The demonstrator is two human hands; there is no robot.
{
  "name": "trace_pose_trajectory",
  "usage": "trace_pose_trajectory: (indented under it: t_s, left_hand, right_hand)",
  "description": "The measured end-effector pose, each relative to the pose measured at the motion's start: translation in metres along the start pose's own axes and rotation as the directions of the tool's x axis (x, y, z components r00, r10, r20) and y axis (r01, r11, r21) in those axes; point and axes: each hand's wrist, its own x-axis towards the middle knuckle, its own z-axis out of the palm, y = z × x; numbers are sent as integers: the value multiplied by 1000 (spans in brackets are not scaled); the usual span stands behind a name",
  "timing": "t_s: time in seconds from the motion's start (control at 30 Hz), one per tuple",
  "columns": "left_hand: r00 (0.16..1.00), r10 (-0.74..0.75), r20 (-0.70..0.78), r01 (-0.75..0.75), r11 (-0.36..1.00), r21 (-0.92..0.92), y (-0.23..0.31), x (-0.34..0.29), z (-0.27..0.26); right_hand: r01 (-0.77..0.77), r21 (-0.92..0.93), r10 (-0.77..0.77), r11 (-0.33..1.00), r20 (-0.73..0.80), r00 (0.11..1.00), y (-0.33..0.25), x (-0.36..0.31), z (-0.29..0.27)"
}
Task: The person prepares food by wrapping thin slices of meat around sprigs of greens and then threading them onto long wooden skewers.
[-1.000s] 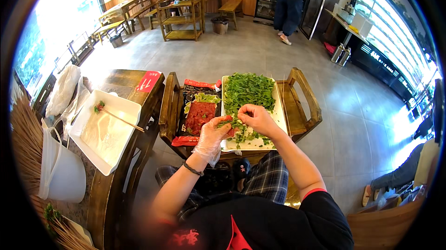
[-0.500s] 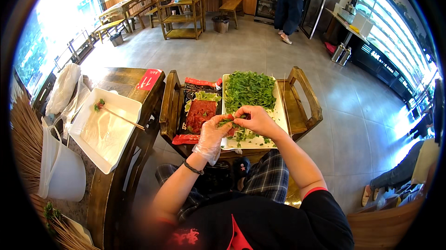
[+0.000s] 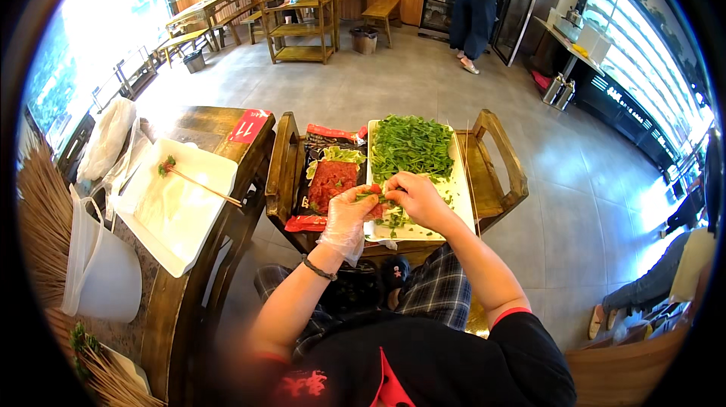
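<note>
My left hand (image 3: pixel 349 214), in a clear plastic glove, pinches a small piece of red meat with green herb (image 3: pixel 372 197). The fingertips of my right hand (image 3: pixel 418 197) close on the same bundle from the other side. Under and around my hands lies a white tray (image 3: pixel 466 214) with a heap of chopped green herbs (image 3: pixel 412 142) at its far end and scattered bits nearer me. To its left, sliced raw red meat (image 3: pixel 331 179) rests on a black and red package, some pale green leaves behind it. My fingers hide part of the bundle.
A wooden stand with raised handles (image 3: pixel 505 154) carries the trays. On the left table, a white tray (image 3: pixel 170 244) holds one filled skewer (image 3: pixel 200 183), beside a white bucket (image 3: pixel 110 278) and many bare sticks (image 3: pixel 45 233). Ahead, one person (image 3: pixel 480 6) faces an open cabinet; another sits.
My view has shifted slightly, moving the scene a little to the right. Both hands stay together on the meat and herb bundle, with small shifts of the fingers.
</note>
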Motion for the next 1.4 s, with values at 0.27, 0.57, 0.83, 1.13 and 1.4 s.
trace_pose_trajectory:
  t_s: [0.27,0.57,0.83,1.13,1.4]
  left_hand:
    - [986,51,-157,-67,993,-95,10,8,-26]
    - [995,97,-17,-97,995,16,10,-3,-24]
    - [993,55,103,-85,942,325,0,-8,-12]
    - [949,63,308,-285,586,759,31,-4,-30]
    - [821,140,553,-557,407,724,4,26,21]
  right_hand:
    - [61,86,-78,994,207,975,0,-50,30]
    - [119,86,-111,989,-96,989,-24,-31,36]
    - [296,-260,-339,919,-139,931,2,-21,32]
    - [387,9,-372,922,-253,893,24,-8,56]
    - [230,-3,-210,973,-425,881,39,-44,4]
